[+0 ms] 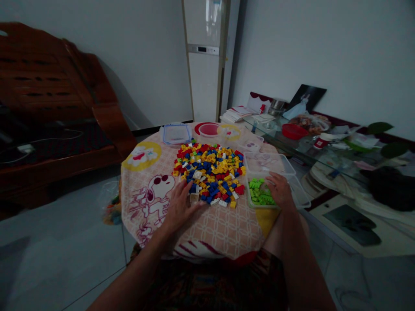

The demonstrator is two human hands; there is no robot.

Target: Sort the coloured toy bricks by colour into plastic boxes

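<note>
A large heap of toy building bricks [210,170] in red, yellow, blue and white, with a few green ones, covers the middle of the round table. My left hand [180,207] rests at the heap's near left edge, its fingers spread beside the bricks and nothing visible in them. On the right, a clear plastic box [249,204] holds green bricks [261,192]. Over the right part of this box is my right hand [279,190], fingers bent and somewhat apart, with no brick visible in them. Its palm side is hidden from me.
Behind the heap stand a blue-rimmed clear container [177,134] and a pinkish round tub [209,130]. Another clear container [270,163] lies beyond the green bricks. A patterned tablecloth [223,229] covers the table. To the right is a cluttered glass table [275,129]; left, a wooden bench [58,160].
</note>
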